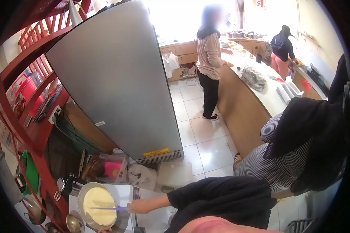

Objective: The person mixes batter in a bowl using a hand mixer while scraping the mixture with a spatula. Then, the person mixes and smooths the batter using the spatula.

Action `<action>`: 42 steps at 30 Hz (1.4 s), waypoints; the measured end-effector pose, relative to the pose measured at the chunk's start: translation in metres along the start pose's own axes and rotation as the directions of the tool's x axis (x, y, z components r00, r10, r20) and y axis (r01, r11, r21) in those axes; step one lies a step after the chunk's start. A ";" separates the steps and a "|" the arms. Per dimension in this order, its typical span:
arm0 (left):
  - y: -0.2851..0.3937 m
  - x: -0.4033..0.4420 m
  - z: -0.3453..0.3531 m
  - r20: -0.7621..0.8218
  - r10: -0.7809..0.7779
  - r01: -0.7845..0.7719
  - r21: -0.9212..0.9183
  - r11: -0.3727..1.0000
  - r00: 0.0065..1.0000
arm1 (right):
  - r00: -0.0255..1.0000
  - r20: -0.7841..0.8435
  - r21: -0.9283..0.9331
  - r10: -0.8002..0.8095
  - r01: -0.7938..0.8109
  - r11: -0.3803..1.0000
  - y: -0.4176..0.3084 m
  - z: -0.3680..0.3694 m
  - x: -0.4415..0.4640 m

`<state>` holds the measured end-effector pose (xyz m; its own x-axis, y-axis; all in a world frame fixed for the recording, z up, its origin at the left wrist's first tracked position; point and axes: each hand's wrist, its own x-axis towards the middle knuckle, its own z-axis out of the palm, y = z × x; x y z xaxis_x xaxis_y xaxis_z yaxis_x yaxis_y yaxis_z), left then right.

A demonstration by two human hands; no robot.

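My right hand [142, 206] is closed around the purple handle of a knife [122, 209]. Its thin blade reaches left across a pale yellow, flat-topped cake [99, 198], close to or on the surface; I cannot tell which. The cake sits inside a round metal pan [81, 202] at the lower left. At the bottom edge, the fingers of my left hand [105, 230] grip the near rim of this pan; the rest of that hand is cut off.
A tall grey refrigerator [116, 85] stands beyond the pan, with a clear plastic bin [122, 171] at its foot. Metal bowls [74, 224] lie left of the pan. A person in stripes [256, 167] is close on the right; two others stand by a long counter [241, 97].
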<state>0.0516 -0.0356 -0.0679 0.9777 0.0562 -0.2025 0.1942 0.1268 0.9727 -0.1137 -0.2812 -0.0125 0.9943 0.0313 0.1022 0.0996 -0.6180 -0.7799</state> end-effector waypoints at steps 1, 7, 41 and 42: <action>0.000 0.000 0.003 0.003 -0.006 0.006 0.000 1.000 1.000 | 1.000 -0.025 -0.006 -0.002 0.002 1.000 -0.013 -0.003 -0.003; -0.005 0.003 0.025 0.053 -0.030 0.028 0.026 0.999 0.998 | 0.998 -0.061 0.020 -0.028 0.029 0.999 -0.004 0.009 0.003; -0.002 0.016 0.033 0.138 -0.028 0.020 0.054 0.998 0.990 | 0.986 -0.163 0.098 -0.024 0.040 0.994 0.010 0.018 0.011; -0.001 0.017 0.031 0.138 -0.027 0.020 0.055 0.998 0.990 | 0.988 -0.156 0.106 -0.009 0.026 0.994 0.005 0.013 0.008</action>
<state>0.0705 -0.0651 -0.0690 0.9738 -0.0843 -0.2112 0.2175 0.0734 0.9733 -0.1052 -0.2736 -0.0233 0.9752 -0.0859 0.2041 0.1288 -0.5301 -0.8381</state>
